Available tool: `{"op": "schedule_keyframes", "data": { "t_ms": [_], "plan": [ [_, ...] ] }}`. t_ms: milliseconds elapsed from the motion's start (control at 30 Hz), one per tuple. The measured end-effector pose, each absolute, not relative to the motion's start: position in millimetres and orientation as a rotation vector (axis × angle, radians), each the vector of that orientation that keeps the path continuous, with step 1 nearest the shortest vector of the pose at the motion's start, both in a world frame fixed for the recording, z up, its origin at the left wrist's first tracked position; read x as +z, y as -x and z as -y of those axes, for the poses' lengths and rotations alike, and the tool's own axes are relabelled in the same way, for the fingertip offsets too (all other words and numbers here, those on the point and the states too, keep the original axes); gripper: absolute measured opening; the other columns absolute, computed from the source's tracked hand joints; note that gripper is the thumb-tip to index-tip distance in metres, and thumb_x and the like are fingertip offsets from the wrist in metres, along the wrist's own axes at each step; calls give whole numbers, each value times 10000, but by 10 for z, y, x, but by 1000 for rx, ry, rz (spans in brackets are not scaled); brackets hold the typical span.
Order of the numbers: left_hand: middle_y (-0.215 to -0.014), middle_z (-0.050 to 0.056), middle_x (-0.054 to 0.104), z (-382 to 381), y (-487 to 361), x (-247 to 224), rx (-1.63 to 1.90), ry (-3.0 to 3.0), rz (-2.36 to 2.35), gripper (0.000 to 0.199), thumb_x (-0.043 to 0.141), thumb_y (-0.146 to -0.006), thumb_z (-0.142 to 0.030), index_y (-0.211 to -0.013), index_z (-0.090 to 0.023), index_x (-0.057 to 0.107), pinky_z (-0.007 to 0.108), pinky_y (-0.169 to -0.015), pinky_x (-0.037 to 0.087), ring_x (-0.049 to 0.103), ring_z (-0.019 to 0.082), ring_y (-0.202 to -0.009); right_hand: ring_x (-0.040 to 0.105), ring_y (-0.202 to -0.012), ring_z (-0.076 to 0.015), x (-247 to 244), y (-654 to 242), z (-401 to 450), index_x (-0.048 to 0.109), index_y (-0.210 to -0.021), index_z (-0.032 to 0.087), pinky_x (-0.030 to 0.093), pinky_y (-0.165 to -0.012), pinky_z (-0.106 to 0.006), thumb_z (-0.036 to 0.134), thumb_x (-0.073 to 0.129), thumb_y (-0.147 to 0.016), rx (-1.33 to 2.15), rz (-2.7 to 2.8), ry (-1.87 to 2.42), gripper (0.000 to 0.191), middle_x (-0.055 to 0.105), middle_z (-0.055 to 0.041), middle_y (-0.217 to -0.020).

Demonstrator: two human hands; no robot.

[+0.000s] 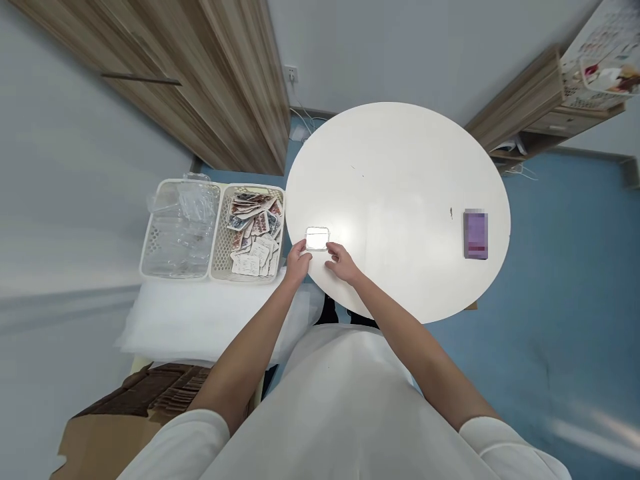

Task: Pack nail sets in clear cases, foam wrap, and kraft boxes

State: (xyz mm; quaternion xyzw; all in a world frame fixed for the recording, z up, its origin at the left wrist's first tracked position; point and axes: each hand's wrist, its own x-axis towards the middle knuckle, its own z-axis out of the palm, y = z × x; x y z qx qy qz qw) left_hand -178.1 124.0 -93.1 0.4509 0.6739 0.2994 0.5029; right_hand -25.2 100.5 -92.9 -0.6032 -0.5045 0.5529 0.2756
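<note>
- The small clear case rests flat on the white round table, near the rim on the person's left; its middle looks plain white, perhaps partly from glare.
- The left hand is at the case's near left corner, fingers along the side and thumb on the near side; whether it truly pinches, I cannot tell. This position likely steadies the case.
- The right hand is loosely spread, a fingertip at the near right corner and the thumb apart below it, presumably bracing the opposite side while the table bears the weight.
- Just beyond the table's left rim, a basket holds loose printed cards, probably put there for easy reach.
- Beside it, a second basket keeps clear plastic pieces apart from the cards, seemingly for sorting.
- White sheeting lies in front of both baskets.
- A purple pack lies near the table's far right rim, well apart from both hands, leaving room between.
</note>
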Motion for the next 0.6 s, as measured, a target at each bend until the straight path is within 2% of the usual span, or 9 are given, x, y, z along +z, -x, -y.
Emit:
{"op": "schedule_keyframes", "data": {
  "t_ms": [267, 600],
  "plan": [
    [-1208, 64, 462, -927, 1258, -757, 701, -1243, -1374, 476, 458, -677, -137, -1150, -181, 495, 325, -912, 405, 461, 199, -1086, 405, -1155, -179, -762, -371, -486, 431, -1203, 249, 353, -979, -360, 172, 500, -688, 1250, 1341, 1691, 525, 401, -49, -1256],
    [-1180, 66, 473, -309, 360, -835, 553, -1440, -1120, 528, 467, -629, -48, -1136, -192, 499, 334, -887, 439, 519, 162, -1002, 496, -1055, -165, -762, -1486, 302, 567, -1056, 246, 415, -928, -366, 125, 444, -714, 1139, 1261, 1747, 383, 504, -36, -1148]
  ]
}}
